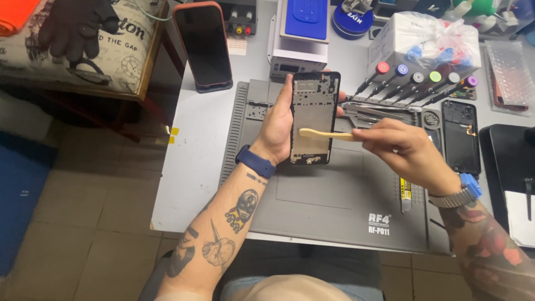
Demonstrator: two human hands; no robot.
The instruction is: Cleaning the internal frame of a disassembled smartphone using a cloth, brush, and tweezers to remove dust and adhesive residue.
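Note:
My left hand (277, 125) holds an opened phone frame (313, 117) upright above the grey work mat (334, 206), its bare inner side facing me. My right hand (404, 150) grips a pale wooden stick (326, 134) whose flat tip lies across the middle of the frame. A blue band sits on my left wrist and a metal watch on my right.
A row of screwdrivers (415, 83) with coloured caps lies at the mat's back right. A black phone back cover (461, 136) rests to the right. A red-cased phone (203, 47) stands at the back left, beside a white and blue machine (298, 39). The table edge falls away on the left.

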